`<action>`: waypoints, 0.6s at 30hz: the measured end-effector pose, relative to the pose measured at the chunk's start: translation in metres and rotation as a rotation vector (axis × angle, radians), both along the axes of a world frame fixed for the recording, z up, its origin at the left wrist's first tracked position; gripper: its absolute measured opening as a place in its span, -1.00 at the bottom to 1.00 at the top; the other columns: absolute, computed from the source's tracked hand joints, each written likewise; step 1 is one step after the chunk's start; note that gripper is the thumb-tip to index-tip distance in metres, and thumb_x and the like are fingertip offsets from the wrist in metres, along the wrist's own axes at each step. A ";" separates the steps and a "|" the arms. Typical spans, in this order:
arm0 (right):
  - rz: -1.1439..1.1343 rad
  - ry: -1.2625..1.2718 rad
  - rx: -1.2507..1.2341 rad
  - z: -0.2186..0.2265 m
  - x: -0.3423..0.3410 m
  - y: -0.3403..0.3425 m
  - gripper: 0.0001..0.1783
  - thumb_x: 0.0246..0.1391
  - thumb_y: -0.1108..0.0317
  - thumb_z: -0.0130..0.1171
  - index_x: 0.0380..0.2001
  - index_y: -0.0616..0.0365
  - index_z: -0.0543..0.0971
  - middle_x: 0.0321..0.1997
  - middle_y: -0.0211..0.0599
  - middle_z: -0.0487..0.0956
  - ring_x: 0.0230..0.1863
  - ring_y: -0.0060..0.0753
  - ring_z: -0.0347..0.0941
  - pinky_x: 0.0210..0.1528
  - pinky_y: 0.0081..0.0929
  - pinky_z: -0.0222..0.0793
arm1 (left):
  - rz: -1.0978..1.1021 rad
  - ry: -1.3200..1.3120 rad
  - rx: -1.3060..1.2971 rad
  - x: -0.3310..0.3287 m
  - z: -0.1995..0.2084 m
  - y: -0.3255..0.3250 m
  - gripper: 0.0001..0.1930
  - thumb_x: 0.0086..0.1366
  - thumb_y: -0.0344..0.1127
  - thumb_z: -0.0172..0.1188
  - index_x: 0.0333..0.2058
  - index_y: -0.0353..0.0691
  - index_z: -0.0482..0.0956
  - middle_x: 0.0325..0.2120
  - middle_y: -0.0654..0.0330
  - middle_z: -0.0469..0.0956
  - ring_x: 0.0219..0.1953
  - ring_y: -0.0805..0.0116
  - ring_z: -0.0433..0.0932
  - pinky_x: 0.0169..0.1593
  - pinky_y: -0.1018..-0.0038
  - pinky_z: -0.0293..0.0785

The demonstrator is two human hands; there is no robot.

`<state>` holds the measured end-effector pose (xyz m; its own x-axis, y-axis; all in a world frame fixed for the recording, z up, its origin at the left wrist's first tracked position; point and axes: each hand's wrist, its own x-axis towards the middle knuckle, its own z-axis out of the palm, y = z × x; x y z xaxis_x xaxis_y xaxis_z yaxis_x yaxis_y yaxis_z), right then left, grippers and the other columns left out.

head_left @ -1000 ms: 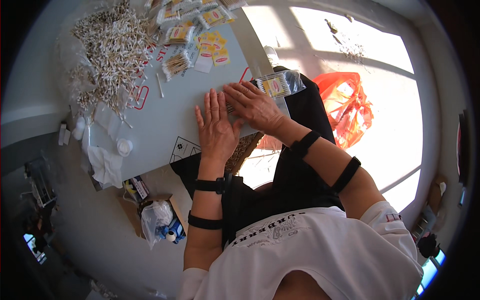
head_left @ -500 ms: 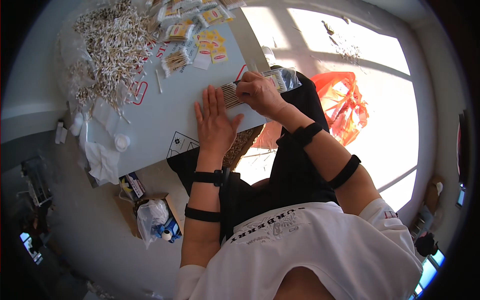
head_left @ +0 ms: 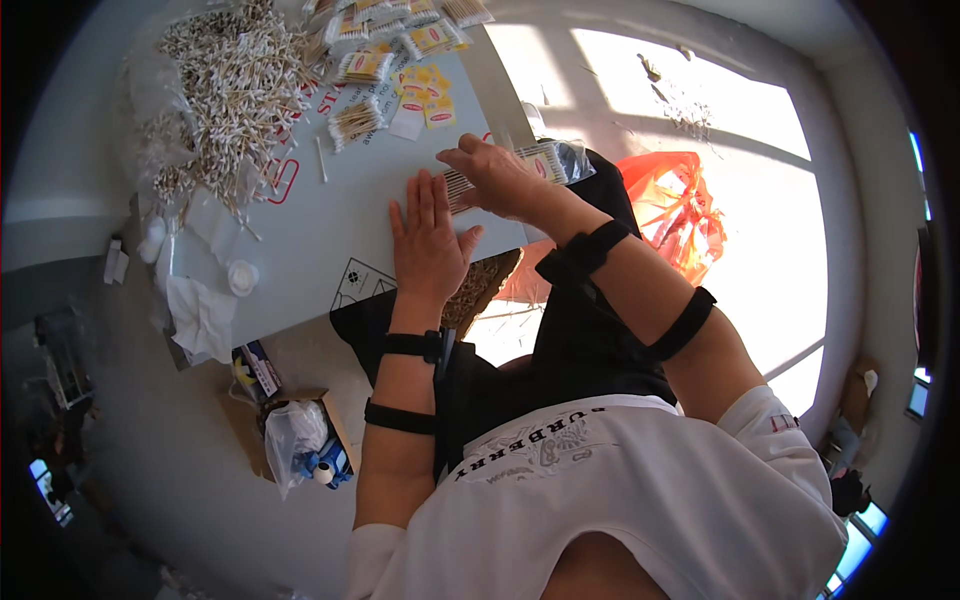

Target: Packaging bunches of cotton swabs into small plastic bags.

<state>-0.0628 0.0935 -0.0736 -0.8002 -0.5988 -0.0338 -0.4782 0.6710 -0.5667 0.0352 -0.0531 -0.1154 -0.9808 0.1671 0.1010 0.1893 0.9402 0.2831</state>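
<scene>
A flat row of cotton swabs (head_left: pixel 457 190) lies near the table edge between my two hands, partly covered by them. My left hand (head_left: pixel 430 245) rests flat on the table with fingers stretched out, its side against the left end of the row. Above the swabs is my right hand (head_left: pixel 498 182), two bent fingertips apart and pointing left; its other fingers are hidden beneath the palm. To its right, a clear plastic packet (head_left: pixel 572 160) holds swabs with a yellow label card. Further up the table lie a loose bundle of swabs (head_left: pixel 356 122) and several yellow cards (head_left: pixel 428 92).
A big heap of loose swabs (head_left: pixel 235 90) fills the table's far left, with filled packets (head_left: pixel 365 66) beside it. White tissue (head_left: pixel 203 318) hangs at the left edge. An orange-red plastic bag (head_left: pixel 675 210) stands on the floor at right, a cardboard box (head_left: pixel 335 412) below left.
My right hand has shifted slightly left across the swabs, and its fingertips have lifted and spread. My left hand stays flat in place. The whole view has tilted a little.
</scene>
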 end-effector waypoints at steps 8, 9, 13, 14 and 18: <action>0.067 -0.044 0.054 -0.017 0.017 -0.002 -0.32 -0.07 0.27 0.35 0.12 0.29 0.39 -0.13 -0.02 0.52 -0.12 0.04 0.54 -0.11 -0.20 0.51 | -0.002 0.006 0.021 -0.001 -0.001 0.000 -0.14 0.28 0.13 0.10 0.36 -0.27 -0.01 0.38 -0.02 0.00 0.45 0.11 -0.12 0.42 -0.02 -0.29; 0.075 -0.015 0.023 -0.018 0.017 0.000 -0.33 -0.06 0.27 0.34 0.13 0.29 0.39 -0.12 -0.01 0.52 -0.11 0.03 0.54 -0.11 -0.21 0.51 | -0.003 0.007 0.022 -0.001 0.000 0.000 -0.14 0.28 0.13 0.10 0.36 -0.27 -0.01 0.38 -0.02 0.00 0.45 0.11 -0.12 0.42 -0.02 -0.29; 0.069 0.040 -0.072 -0.024 0.017 0.000 -0.40 -0.09 0.35 0.33 0.06 0.32 0.45 -0.16 0.02 0.55 -0.16 0.05 0.56 -0.13 -0.21 0.52 | 0.003 -0.028 0.036 -0.003 0.003 0.002 -0.13 0.27 0.12 0.11 0.36 -0.28 -0.01 0.38 -0.03 0.00 0.45 0.10 -0.13 0.42 -0.02 -0.29; 0.066 0.043 -0.073 -0.025 0.016 0.001 -0.40 -0.09 0.35 0.33 0.06 0.32 0.45 -0.16 0.02 0.55 -0.16 0.05 0.56 -0.13 -0.21 0.52 | 0.012 -0.046 0.051 -0.003 0.004 0.003 -0.13 0.27 0.11 0.12 0.36 -0.28 -0.01 0.38 -0.04 -0.01 0.46 0.09 -0.13 0.42 -0.02 -0.29; 0.083 0.074 -0.095 -0.032 0.017 0.001 -0.41 -0.09 0.35 0.32 0.06 0.32 0.46 -0.16 0.00 0.55 -0.16 0.03 0.55 -0.12 -0.24 0.52 | 0.026 -0.026 0.074 -0.001 0.003 0.009 -0.13 0.27 0.10 0.13 0.36 -0.30 -0.02 0.38 -0.06 -0.02 0.46 0.08 -0.15 0.42 -0.01 -0.31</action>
<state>-0.0459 0.0941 -0.1055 -0.7459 -0.6608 0.0835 -0.5727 0.5723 -0.5870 0.0339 -0.0445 -0.1123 -0.9872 0.1343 0.0862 0.1564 0.9211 0.3564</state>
